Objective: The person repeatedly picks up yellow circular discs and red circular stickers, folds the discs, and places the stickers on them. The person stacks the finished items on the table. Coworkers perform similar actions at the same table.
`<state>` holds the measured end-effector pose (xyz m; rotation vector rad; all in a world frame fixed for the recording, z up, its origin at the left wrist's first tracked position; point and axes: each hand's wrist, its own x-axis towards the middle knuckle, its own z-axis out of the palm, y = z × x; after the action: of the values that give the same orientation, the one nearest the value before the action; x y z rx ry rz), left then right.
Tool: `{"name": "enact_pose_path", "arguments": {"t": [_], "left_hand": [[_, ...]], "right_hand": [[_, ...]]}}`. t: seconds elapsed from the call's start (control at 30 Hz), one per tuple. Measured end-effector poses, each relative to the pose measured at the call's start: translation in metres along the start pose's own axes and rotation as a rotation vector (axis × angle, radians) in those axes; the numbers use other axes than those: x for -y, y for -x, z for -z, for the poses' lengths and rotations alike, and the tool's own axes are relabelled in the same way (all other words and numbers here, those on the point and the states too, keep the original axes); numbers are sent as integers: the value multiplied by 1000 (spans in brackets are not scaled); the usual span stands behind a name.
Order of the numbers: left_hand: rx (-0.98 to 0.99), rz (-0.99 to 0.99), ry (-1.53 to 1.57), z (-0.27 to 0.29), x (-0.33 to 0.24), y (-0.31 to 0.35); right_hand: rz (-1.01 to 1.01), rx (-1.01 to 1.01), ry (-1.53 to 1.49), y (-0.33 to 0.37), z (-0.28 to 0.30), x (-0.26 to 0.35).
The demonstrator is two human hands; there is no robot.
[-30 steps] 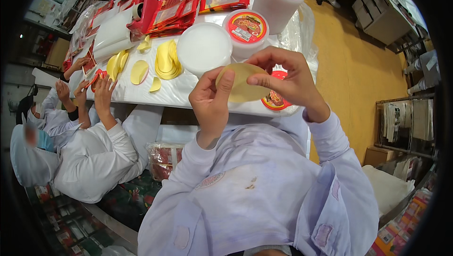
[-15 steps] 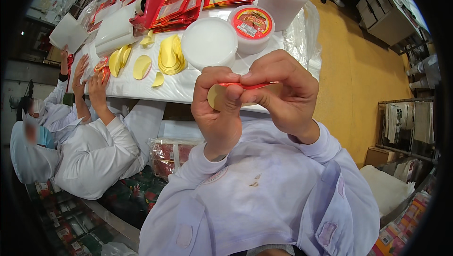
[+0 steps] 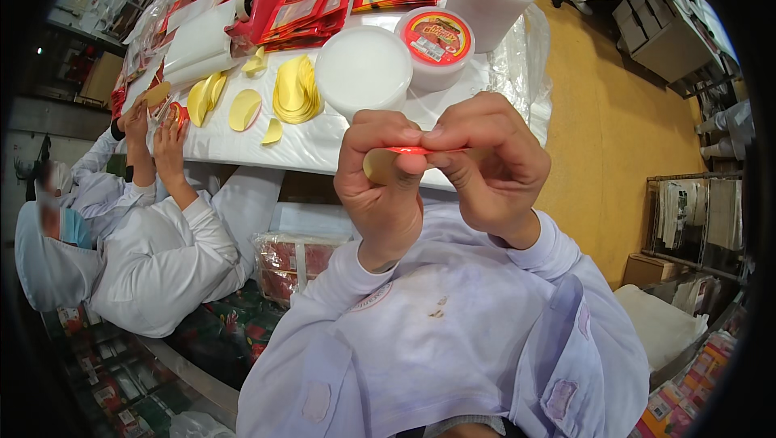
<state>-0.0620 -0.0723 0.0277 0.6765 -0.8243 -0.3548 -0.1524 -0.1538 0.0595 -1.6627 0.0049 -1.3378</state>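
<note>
Between both hands, above the table's near edge, a round sticker label [image 3: 377, 167] is held, bent, its yellow backing towards me and a strip of its red face at the top. My left hand [image 3: 378, 187] pinches it near the middle. My right hand [image 3: 495, 163] pinches right beside it, thumb and fingers pressed together; its fingers hide much of the label. Just beyond my hands stands a tub with a plain white lid [image 3: 364, 70]. A tub with a red round label [image 3: 436, 42] is beside it, and a taller stack of labelled tubs [image 3: 489, 2] rises behind.
Yellow-backed labels lie in a stack [image 3: 296, 92] and in loose pieces [image 3: 245, 110] left of the tubs. Red printed pouches [image 3: 311, 2] and a red tape dispenser [image 3: 257, 14] are farther back. A co-worker in white [image 3: 170, 260] sits at the left, hands over the table.
My hands have shifted slightly right, and the label's yellow side shows less. At the left, a co-worker's hand has moved from a white sheet and now holds a yellowish disc.
</note>
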Motion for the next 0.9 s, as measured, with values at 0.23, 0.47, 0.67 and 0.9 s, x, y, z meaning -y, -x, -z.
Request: {"name": "enact_pose_path", "arguments": {"t": [0.23, 0.47, 0.67, 0.9], "left_hand": [[154, -65, -429, 17, -23, -28], [419, -80, -647, 32, -34, -48], [404, 14, -478, 26, -30, -45], [478, -647, -1035, 43, -22, -40]], "right_hand": [[-40, 217, 167, -21, 22, 6], [-534, 465, -49, -35, 45, 7], [-1016, 557, -508, -33, 51, -22], [-1188, 298, -826, -10, 41, -30]]}}
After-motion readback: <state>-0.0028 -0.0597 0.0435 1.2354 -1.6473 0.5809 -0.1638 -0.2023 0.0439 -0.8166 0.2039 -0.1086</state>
